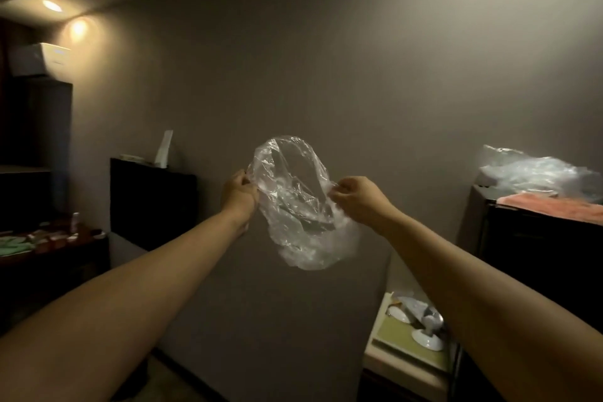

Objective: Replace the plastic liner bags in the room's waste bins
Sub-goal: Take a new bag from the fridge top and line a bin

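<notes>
A clear plastic liner bag (295, 202) hangs in the air in front of a grey wall, its mouth spread wide between my hands. My left hand (237, 194) pinches the bag's rim on the left side. On the right side my right hand (354, 197) pinches the rim with curled fingers. The bag's closed end sags down and to the right below my hands. No waste bin shows in this view.
A dark cabinet (153, 202) stands against the wall at left, with a low table of small items (49, 238) beside it. At right, a dark cart (538, 238) carries crumpled clear bags (535, 176) and an orange cloth (551, 204). A tray of white dishes (414, 326) sits below.
</notes>
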